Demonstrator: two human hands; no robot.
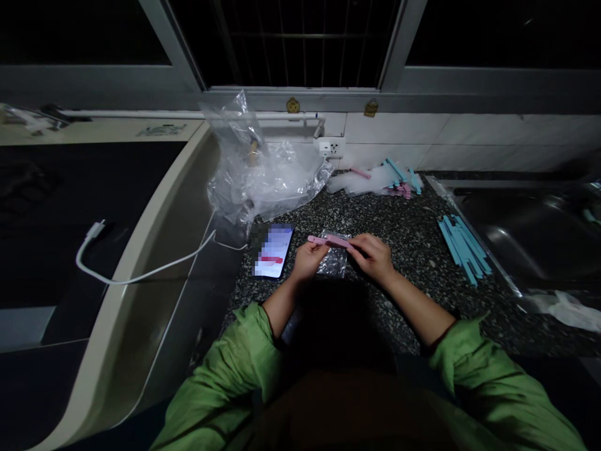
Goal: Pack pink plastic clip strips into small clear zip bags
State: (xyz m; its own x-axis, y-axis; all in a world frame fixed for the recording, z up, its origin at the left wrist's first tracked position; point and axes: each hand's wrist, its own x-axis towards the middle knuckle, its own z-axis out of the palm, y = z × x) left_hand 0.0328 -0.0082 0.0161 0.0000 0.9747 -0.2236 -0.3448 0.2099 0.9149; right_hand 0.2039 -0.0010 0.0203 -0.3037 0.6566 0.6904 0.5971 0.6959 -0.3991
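Observation:
Between my two hands, above the counter, are flat pink strips (338,242) that look like plastic; their exact kind is hard to make out. My left hand (307,259) pinches the left part, where a narrower pink end sticks out past the fingers. At the other end, my right hand (375,255) is closed on the wider part with thumb and fingers. A clear plastic bag (334,264) lies on the counter just below the strips. Left of my left hand rests a phone (273,252) with its screen lit.
Several long blue strips (462,247) lie beside the metal sink (530,235). Toward the wall are translucent bags (347,182) with blue and pink pieces, and a large clear bag (277,178). A white cable (154,275) hangs over the left side near a wall socket (333,148).

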